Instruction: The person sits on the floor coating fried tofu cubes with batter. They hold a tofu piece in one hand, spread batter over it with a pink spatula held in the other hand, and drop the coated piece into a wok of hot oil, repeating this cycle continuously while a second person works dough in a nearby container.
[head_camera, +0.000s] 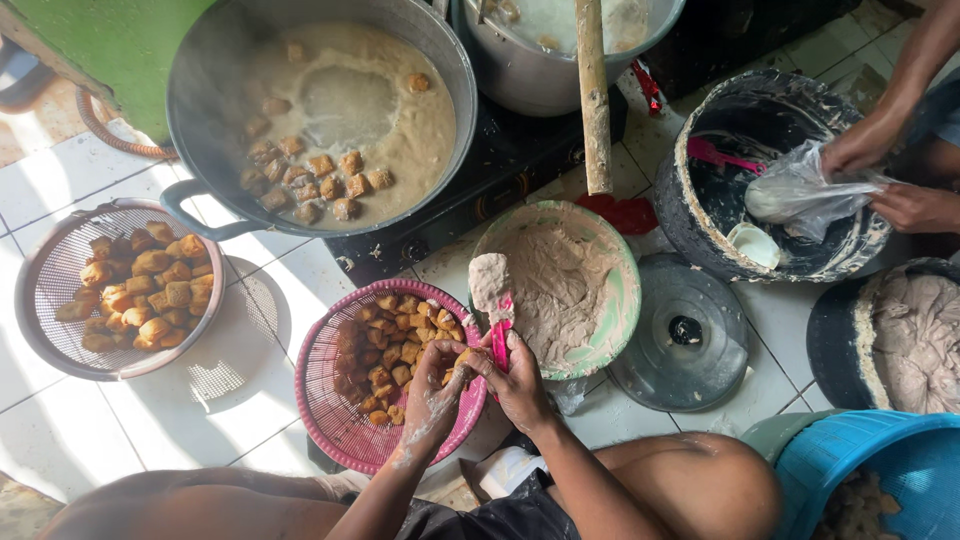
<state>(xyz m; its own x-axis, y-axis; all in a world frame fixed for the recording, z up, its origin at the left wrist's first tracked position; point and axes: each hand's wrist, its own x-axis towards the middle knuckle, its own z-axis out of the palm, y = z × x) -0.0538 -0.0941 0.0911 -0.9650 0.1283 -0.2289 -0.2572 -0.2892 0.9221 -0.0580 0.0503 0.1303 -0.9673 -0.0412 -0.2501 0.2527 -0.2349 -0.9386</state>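
Seen from above, a person sits on a white tiled floor (120, 420) among cooking vessels. Largest is a big metal wok (200, 80) at upper left on a black stove (480, 190), holding foaming pale oil with browned cubes frying along its lower edge. To the right stands a black bucket (690, 200) where another person's two hands (885, 170) handle a clear plastic bag. A blue basket (880, 460) sits at lower right. At far left, a brownish-pink strainer basket (40, 300) holds golden fried tofu pieces. Near the centre, a green bowl (625, 300) is filled with pale grey paste, with a round glass lid (690, 360) lying flat just beside it. In front of the person, a pink basket (330, 410) holds small fried tofu cubes (385, 350). Over its right rim, the left hand (432, 395), smeared with paste, cups one tofu piece (462, 357) in curled fingers. Touching it, the right hand (520, 385) is clenched round the handle of a pink spatula (498, 335), whose paste-laden blade points up toward the green bowl.
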